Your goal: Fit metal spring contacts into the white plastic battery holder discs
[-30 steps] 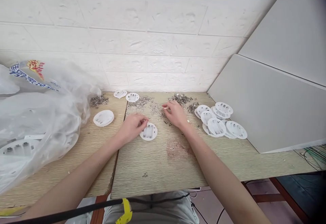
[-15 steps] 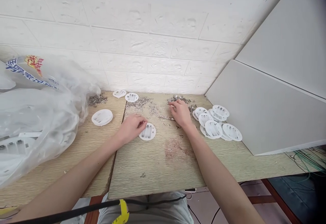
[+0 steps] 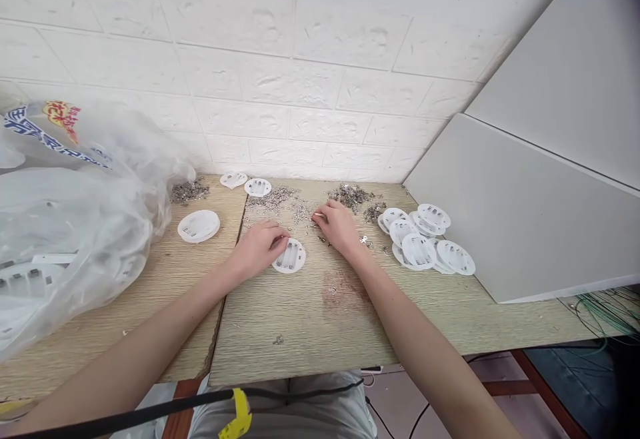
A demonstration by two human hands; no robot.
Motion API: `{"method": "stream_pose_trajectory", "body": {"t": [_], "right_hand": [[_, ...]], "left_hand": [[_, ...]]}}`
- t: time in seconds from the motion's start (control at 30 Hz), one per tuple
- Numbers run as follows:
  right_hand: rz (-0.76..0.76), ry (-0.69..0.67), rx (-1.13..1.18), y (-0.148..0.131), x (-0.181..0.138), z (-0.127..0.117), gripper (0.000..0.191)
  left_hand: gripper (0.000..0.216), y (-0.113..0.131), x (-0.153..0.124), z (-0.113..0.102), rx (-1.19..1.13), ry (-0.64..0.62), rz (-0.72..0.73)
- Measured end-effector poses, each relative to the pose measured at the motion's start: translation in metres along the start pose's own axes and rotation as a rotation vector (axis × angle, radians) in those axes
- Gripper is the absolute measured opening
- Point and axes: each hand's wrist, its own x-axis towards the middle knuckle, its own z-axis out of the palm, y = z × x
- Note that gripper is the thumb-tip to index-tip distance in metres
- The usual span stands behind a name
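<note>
My left hand (image 3: 259, 249) pinches the upper left rim of a round white plastic battery holder (image 3: 290, 256), which lies flat on the table with its slots facing up. To the right of it, my right hand (image 3: 338, 226) is closed, thumb and fingertips together beside scattered small metal pieces (image 3: 301, 211). What those fingertips hold is too small to make out. Behind the right hand lies a darker heap of small metal contacts (image 3: 350, 194). More loose contacts (image 3: 366, 242) lie by the right wrist.
Stacked white battery holders (image 3: 419, 252) lie at right, near a grey panel (image 3: 540, 212). Other round holders (image 3: 199, 226) are at left, beside a bulging clear plastic bag (image 3: 95, 226). A white brick-patterned wall (image 3: 315, 106) closes the back. A black cable (image 3: 190, 404) crosses the front.
My right hand has moved left and slightly nearer, away from the darker metal heap toward the scattered pieces. My left hand stays on the battery holder.
</note>
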Motion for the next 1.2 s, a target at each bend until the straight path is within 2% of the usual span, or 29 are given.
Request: {"method": "stream_pose_trajectory", "body": {"t": [0.2,0.4,0.57,0.7,0.9,1.03,1.2], "right_hand": [[-0.024,-0.008,-0.031,-0.003,-0.001,0.002,0.016],[-0.032,0.044,-0.041,0.001,0.002,0.002,0.017],[-0.043,0.151,0.196,0.001,0.002,-0.002,0.014],[0.039,0.217,0.43,-0.009,-0.003,-0.004,0.014],[0.155,0.197,0.699,-0.022,-0.007,-0.005,0.01],[0.104,0.218,0.629,-0.024,-0.009,-0.007,0.023],[0.031,0.221,0.565,-0.024,-0.01,-0.005,0.029]], "left_hand": [[0.027,0.003,0.001,-0.004,-0.141,0.066,-0.078],[0.032,0.004,0.002,-0.003,-0.447,0.114,-0.201],[0.038,0.001,0.003,-0.005,-0.725,0.16,-0.344],[0.04,0.0,0.004,-0.007,-0.948,0.185,-0.455],[0.025,0.001,0.006,-0.006,-1.113,0.165,-0.531],[0.021,0.003,0.006,-0.007,-1.189,0.153,-0.543],[0.031,0.005,0.006,-0.01,-1.257,0.158,-0.536]]}}
